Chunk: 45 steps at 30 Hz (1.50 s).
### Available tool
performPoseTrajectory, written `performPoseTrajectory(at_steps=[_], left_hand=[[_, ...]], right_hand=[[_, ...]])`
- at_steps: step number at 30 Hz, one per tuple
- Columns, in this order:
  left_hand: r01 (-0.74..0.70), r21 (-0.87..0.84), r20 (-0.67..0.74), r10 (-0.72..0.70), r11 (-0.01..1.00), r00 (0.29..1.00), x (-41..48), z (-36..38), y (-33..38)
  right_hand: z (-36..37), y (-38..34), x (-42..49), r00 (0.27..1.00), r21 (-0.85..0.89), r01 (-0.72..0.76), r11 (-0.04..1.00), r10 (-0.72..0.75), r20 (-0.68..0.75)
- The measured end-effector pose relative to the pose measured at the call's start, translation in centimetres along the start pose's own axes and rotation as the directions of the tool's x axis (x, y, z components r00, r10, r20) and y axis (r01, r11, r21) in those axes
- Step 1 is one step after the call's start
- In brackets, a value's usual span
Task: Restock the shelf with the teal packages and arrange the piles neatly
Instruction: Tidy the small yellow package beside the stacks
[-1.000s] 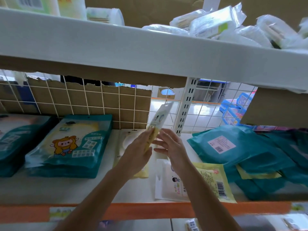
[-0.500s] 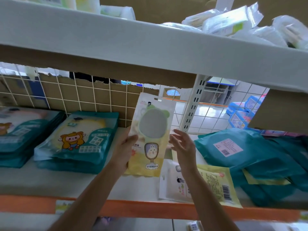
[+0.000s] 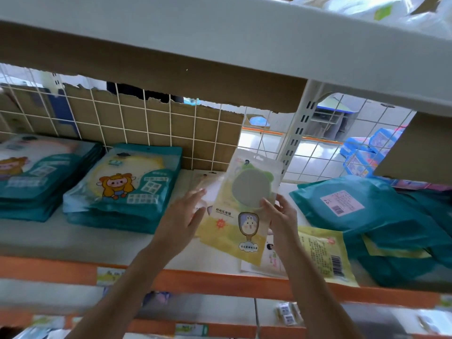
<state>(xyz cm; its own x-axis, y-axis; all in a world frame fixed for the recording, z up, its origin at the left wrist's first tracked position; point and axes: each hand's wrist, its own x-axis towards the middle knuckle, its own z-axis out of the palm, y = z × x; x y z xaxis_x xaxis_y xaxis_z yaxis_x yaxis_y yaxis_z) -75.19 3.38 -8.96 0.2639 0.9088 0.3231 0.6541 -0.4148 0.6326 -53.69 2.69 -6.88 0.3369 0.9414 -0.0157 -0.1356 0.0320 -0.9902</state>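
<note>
My right hand (image 3: 281, 214) grips a yellow mirror package (image 3: 247, 204) by its right edge, holding it tilted above the shelf (image 3: 73, 241). My left hand (image 3: 182, 216) is beside the package's left edge with fingers spread and nothing in it. Two neat piles of teal packages lie at the left: one (image 3: 124, 187) with a cartoon figure, another (image 3: 36, 174) further left. A messy heap of teal packages (image 3: 371, 216) lies at the right, backs up.
Another yellow package (image 3: 325, 255) lies flat under my right wrist, and one more (image 3: 205, 184) lies behind my left hand. A wire grid with cardboard (image 3: 151, 128) closes the back. The upper shelf (image 3: 220, 45) hangs low overhead. An orange rail (image 3: 208, 280) edges the shelf front.
The yellow package passed from my left hand to my right hand and shifted to the right. My left hand let go and opened. The view moved closer to the shelf.
</note>
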Motion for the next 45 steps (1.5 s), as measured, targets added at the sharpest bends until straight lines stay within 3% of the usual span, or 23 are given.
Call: performPoseTrajectory(at_steps=[2,5,10,14,20,26,30,34,38,45], left_hand=[[0.007,0.184,0.098,-0.026,0.983,0.995,-1.2,0.2,-0.9],[0.033,0.275,0.159,-0.08,0.961,0.984,-2.6,0.8,-1.5],[0.12,0.183,0.113,-0.142,0.976,0.983,-3.4,0.4,-1.6],[0.125,0.15,0.092,-0.14,0.981,0.986,-3.5,0.4,-1.6],[0.174,0.147,0.074,-0.186,0.974,0.98,-3.4,0.6,-1.8],[0.167,0.187,0.124,-0.192,0.968,0.974,-3.1,0.8,-2.0],[0.166,0.2,0.135,-0.195,0.966,0.971,-3.1,0.9,-2.2],[0.173,0.212,0.146,-0.206,0.962,0.967,-3.1,0.8,-2.3],[0.187,0.21,0.145,-0.22,0.96,0.965,-3.1,0.9,-2.5],[0.185,0.204,0.148,-0.217,0.961,0.965,-3.1,0.9,-2.4]], right_hand=[[-0.2,0.5,-0.1,1.0,-0.05,-0.028,0.998,0.028,-0.01],[-0.1,1.4,-0.1,0.999,-0.138,-0.054,0.989,0.052,-0.015],[1.3,2.3,0.3,0.989,-0.207,-0.144,0.968,0.148,0.006],[2.4,2.4,1.1,0.99,-0.242,-0.121,0.963,0.133,0.036],[3.0,2.8,0.8,0.979,-0.502,-0.108,0.858,0.179,0.095],[4.1,3.2,1.4,0.997,-0.704,0.04,0.709,0.014,0.072],[4.7,3.0,1.9,0.997,-0.743,0.08,0.664,-0.058,0.056],[5.4,2.8,2.5,0.997,-0.745,0.071,0.663,-0.054,0.047],[5.5,2.6,2.8,0.998,-0.799,0.064,0.598,-0.036,0.053],[5.9,3.4,3.0,0.999,-0.782,0.042,0.622,-0.008,0.047]])
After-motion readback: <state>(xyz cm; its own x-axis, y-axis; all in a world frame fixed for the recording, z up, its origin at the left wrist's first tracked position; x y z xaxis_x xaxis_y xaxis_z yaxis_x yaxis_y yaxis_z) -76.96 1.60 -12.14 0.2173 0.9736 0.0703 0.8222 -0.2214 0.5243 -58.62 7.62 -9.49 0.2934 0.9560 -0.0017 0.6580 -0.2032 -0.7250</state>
